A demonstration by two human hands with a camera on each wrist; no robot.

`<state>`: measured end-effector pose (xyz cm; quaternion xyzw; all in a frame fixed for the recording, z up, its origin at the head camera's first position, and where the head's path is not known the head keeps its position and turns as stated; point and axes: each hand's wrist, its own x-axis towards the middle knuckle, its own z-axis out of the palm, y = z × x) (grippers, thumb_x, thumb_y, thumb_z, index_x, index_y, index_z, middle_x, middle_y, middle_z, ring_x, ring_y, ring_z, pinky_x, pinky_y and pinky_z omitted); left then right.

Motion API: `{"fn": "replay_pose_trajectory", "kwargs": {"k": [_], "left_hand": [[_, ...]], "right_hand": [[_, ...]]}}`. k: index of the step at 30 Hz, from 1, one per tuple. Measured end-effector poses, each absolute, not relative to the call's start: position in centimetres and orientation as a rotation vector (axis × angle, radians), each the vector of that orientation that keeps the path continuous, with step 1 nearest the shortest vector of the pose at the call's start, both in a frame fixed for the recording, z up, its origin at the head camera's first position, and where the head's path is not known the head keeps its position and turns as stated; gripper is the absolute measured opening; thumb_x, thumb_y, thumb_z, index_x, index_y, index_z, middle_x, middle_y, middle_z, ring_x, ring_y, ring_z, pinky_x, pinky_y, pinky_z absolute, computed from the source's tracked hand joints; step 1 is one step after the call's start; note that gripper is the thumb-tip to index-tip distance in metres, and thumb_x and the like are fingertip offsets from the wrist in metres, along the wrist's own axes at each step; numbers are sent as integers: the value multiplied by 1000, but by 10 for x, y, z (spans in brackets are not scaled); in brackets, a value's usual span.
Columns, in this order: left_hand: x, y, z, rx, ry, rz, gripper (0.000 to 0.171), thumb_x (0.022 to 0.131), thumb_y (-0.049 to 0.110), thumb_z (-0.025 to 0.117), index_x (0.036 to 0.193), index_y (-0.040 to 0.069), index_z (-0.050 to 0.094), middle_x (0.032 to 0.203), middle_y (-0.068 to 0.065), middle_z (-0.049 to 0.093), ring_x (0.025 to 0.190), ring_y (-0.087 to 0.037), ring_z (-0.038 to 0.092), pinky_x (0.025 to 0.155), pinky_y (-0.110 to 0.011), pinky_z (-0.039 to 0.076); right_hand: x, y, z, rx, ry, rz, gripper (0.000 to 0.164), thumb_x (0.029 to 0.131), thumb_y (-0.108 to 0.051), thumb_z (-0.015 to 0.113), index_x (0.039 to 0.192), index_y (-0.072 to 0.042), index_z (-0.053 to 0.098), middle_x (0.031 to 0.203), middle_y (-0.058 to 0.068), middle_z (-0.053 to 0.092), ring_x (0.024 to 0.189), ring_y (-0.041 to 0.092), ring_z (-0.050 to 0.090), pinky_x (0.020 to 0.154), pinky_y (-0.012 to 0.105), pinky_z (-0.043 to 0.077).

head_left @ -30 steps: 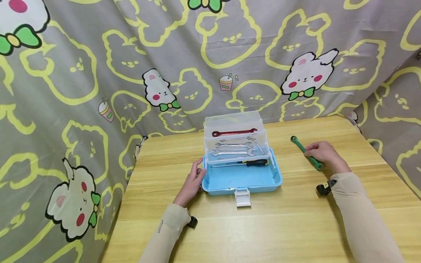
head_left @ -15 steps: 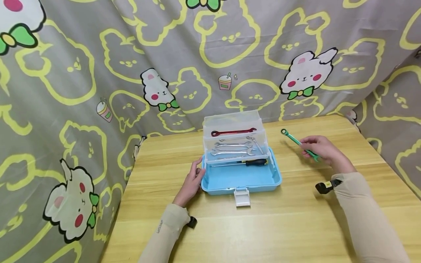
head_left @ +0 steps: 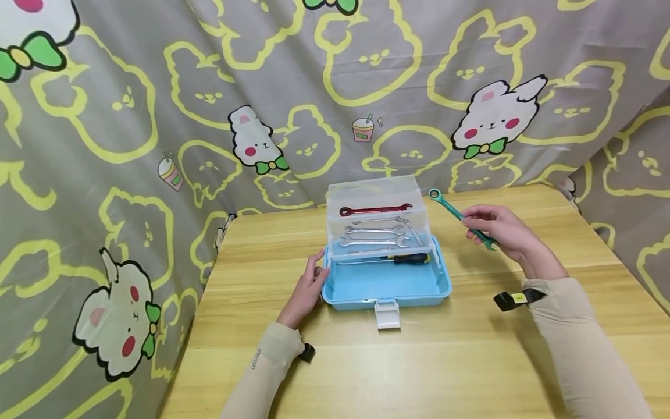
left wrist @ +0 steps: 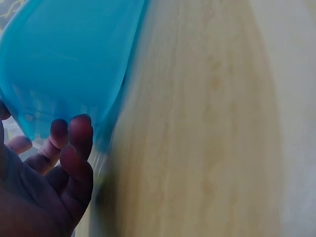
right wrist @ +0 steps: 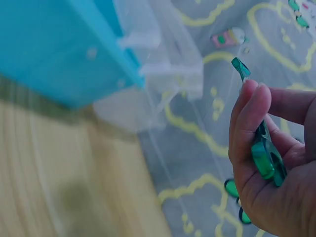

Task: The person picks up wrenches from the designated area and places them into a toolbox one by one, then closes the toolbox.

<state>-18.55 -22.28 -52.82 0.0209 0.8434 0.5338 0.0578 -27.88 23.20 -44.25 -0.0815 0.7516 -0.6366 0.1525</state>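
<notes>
My right hand (head_left: 502, 230) pinches a green combination wrench (head_left: 449, 206) between thumb and fingers, raised above the table right of the toolbox. Its ring end points up and left. In the right wrist view the wrench (right wrist: 266, 160) runs past the fingers. A light blue toolbox (head_left: 387, 301) stands with its lid back and clear trays (head_left: 337, 233) raised. My left hand (head_left: 305, 291) rests against its left side, fingertips touching the wall, as the left wrist view also shows. A red wrench (head_left: 376, 210) and several silver wrenches (head_left: 374, 240) lie in the trays.
A black-handled screwdriver (head_left: 412, 259) lies at the back of the toolbox's lower compartment. The white latch (head_left: 388, 315) hangs down in front. Behind the wooden table (head_left: 419, 361) hangs a patterned curtain (head_left: 303, 75), close to the raised lid.
My right hand has lifted the green wrench off the table and carried it left and toward the back, nearer the toolbox. My left hand has stayed at the toolbox's side.
</notes>
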Motion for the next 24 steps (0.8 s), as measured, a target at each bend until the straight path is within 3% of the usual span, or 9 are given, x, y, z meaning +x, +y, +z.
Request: {"fn": "replay_pose_trajectory", "kwargs": {"k": [8,16,24], "left_hand": [[-177,-221,-498,135,2483,1637,53,113,25,44,163,17,28,100,-22,62,60,-32,54,51,-35,50],[-177,-221,-493,130,2477,1614,53,113,27,43,163,18,27,106,-24,63,63,-29,55,54,-33,50],[-176,-222,-494,136,2469,1606,55,113,28,42,164,19,25,107,-24,63,65,-36,56,55,-35,51]], "right_hand": [[-268,216,-424,-306,2109,-1875,15,103,-15,65,116,-7,68,86,-1,69,70,12,66,61,26,58],[-266,211,-422,-351,2073,-1915,11,102,-10,66,112,-10,71,85,1,69,68,13,66,60,25,59],[-266,209,-419,-347,2082,-1915,13,103,-15,66,114,-8,70,85,0,69,70,13,65,63,25,58]]}}
